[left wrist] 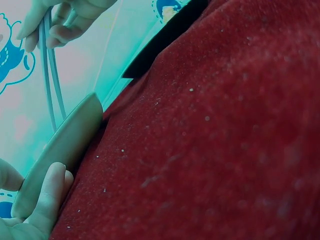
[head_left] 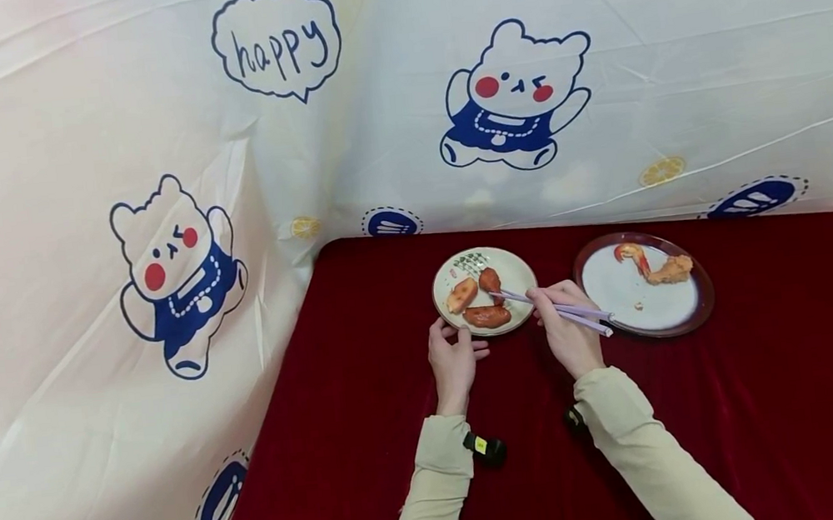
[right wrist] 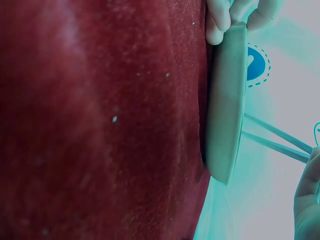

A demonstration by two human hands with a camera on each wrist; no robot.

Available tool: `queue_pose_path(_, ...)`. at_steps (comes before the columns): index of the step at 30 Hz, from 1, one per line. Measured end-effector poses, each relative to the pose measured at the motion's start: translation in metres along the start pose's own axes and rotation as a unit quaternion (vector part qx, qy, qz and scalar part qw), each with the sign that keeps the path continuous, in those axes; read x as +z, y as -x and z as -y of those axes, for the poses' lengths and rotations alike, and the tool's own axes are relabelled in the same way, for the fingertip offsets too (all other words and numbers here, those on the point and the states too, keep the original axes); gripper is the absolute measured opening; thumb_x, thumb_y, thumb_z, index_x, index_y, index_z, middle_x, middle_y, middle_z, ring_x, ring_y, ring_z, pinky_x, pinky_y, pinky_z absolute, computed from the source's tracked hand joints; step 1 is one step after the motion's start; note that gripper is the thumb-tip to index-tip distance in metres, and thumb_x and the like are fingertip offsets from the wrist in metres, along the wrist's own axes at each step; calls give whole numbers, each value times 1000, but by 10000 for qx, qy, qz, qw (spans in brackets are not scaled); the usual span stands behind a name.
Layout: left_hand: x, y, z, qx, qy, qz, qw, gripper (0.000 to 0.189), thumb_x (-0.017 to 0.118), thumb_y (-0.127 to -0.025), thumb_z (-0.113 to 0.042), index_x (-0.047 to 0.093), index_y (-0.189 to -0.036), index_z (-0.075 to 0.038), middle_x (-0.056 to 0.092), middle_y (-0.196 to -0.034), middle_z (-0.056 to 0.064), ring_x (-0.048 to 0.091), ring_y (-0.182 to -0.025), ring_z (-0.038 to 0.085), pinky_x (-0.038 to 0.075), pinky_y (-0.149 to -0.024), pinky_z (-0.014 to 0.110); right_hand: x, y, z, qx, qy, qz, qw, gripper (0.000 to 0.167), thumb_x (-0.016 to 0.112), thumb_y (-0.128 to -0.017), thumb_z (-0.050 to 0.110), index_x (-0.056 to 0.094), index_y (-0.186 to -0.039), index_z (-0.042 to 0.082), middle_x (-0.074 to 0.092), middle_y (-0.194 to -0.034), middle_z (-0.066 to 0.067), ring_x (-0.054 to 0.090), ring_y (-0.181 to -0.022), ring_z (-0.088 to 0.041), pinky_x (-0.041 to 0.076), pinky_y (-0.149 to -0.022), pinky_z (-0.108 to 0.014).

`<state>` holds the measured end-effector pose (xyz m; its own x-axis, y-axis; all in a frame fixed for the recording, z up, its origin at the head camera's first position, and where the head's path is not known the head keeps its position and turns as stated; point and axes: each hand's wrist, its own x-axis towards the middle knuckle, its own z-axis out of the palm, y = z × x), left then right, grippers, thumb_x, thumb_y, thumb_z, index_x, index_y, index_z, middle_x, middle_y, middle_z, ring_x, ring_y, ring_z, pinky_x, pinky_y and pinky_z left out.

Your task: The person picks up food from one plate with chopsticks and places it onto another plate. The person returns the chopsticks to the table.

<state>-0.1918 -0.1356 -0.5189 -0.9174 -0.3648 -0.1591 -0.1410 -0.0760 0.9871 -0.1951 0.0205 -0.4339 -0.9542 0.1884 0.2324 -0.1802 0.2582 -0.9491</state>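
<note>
My left hand [head_left: 453,365] grips the near left rim of a small cream plate [head_left: 516,278]. In the left wrist view its thumb and fingers lie on either side of the plate's edge [left wrist: 75,135]. On that plate are a brown drumstick-shaped piece [head_left: 489,279], a browned sausage-like piece [head_left: 487,317] and a golden-yellow piece with brown spots [head_left: 462,296]. Over the plate's right side, my right hand [head_left: 568,333] holds a pair of pale purple chopsticks [head_left: 578,310]. Their tips are at the drumstick-shaped piece; the wrist views hide this food behind the plate's side.
To the right, a larger brown-rimmed plate [head_left: 704,291] bears an orange shrimp [head_left: 633,254], a fried piece [head_left: 671,271] and a small crumb. Dark red cloth [head_left: 373,432] covers the table. A white curtain [head_left: 387,112] with printed bears hangs behind and at the left.
</note>
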Motion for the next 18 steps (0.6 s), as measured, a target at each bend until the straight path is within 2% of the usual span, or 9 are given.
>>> queue_pose_path(4,0,0,1,10,-3,0,10000,47,49,-96,-15,38,-142,-9,51,-118,17,71,-69,21,63,-63,31,3,1,5,-99,-16,54,9999,22,66,-92,12,74,-90,-9,61,-84,-16,53,-60,8,48,-55,-7)
queue_pose_path(12,1,0,1,1,0,-17,10000,48,49,-96,-14,37,-143,-9,50,-119,17,71,-68,20,63,-63,30,10,1,6,-138,-79,109,9998,20,66,-91,12,75,-91,-7,61,-85,-17,59,-64,-8,46,-55,-7)
queue_pose_path(18,1,-1,2,2,-6,-26,10000,47,50,-97,-14,38,-142,-8,50,-119,17,71,-68,20,63,-63,30,18,-2,-3,-249,-155,118,9995,19,68,-91,12,76,-91,-4,62,-84,-16,56,-64,-1,44,-55,-8)
